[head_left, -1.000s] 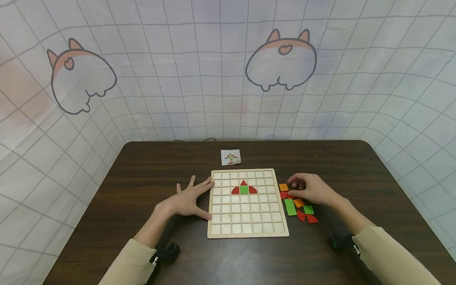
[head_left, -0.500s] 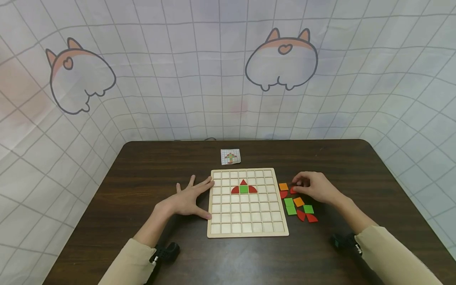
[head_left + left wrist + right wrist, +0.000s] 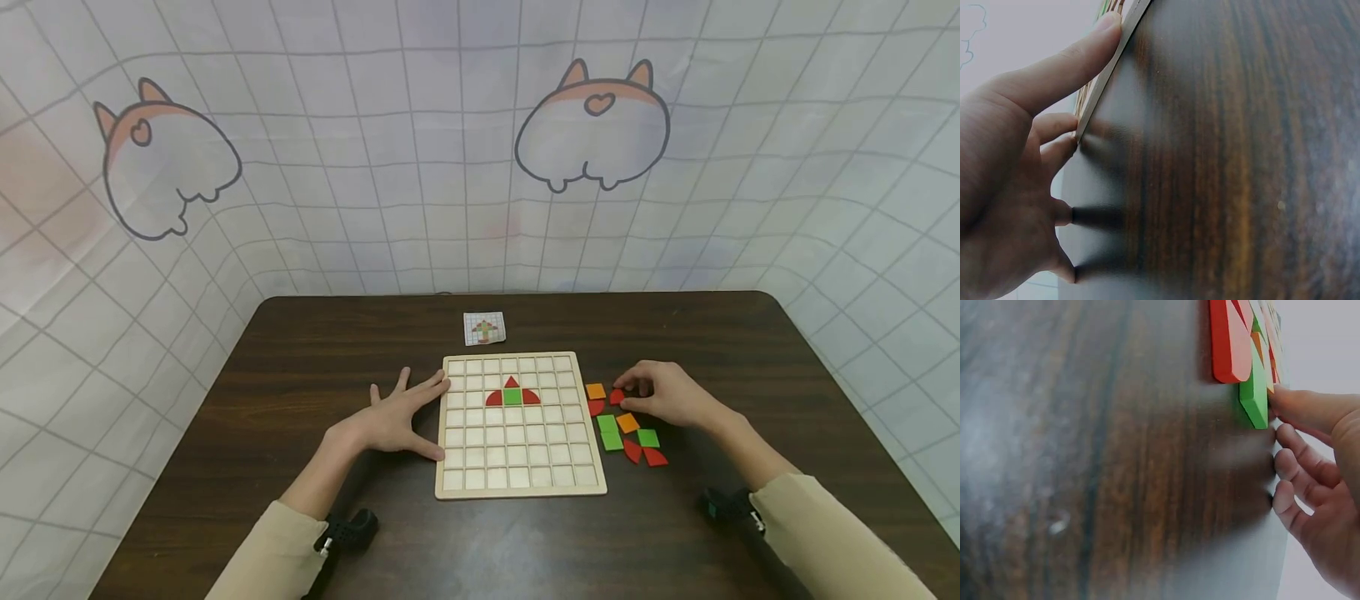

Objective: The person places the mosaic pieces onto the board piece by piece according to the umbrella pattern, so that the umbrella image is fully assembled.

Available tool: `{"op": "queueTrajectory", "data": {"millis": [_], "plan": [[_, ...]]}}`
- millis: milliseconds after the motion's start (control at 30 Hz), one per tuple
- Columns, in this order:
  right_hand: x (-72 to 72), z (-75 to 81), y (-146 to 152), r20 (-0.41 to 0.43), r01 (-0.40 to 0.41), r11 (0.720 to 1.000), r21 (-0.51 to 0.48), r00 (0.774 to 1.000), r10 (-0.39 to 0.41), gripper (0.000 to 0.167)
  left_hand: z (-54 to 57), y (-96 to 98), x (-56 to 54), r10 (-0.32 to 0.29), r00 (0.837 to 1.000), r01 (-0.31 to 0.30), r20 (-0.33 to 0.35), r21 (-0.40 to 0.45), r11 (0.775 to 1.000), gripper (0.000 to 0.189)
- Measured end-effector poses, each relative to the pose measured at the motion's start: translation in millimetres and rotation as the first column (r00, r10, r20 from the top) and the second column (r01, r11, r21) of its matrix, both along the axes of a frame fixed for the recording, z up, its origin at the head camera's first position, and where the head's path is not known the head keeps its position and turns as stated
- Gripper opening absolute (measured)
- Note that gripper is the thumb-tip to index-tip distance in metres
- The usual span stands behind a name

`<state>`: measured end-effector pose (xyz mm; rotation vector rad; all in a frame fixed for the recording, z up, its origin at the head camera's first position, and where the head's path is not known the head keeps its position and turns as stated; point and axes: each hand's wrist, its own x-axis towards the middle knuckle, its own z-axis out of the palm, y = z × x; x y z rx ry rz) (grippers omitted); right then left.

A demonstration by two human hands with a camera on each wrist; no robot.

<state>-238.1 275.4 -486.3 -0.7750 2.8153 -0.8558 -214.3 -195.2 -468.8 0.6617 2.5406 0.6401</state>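
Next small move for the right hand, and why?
I'd probably have the right hand lift the red piece and carry it to the board. Its thumb and index finger are already at that piece, the left hand rests against the board's edge, and cells below the placed green square are bare. The card is too small to settle which cell.

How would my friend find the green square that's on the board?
On the dark table, find the pale gridded board. In its far half, look just below the red triangle. There, between two curved red pieces, sits the green square, the board's only green piece.
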Motion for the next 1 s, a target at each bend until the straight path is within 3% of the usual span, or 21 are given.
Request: {"op": "queueTrajectory", "data": {"millis": [500, 1000], "plan": [[-2.3, 0.2, -6.1, -0.001, 0.022, 0.998, -0.057, 1.000, -0.022, 0.018, -1.9, 0.6, -1.5, -0.001, 1.000, 0.001, -0.007, 0.001, 1.000, 0.112], [-3.8, 9.0, -33.2, -0.014, 0.010, 0.997, -0.078, 1.000, -0.011, 0.020, -1.8, 0.8, -1.4, 0.002, 1.000, -0.002, -0.015, -0.002, 1.000, 0.112]]}}
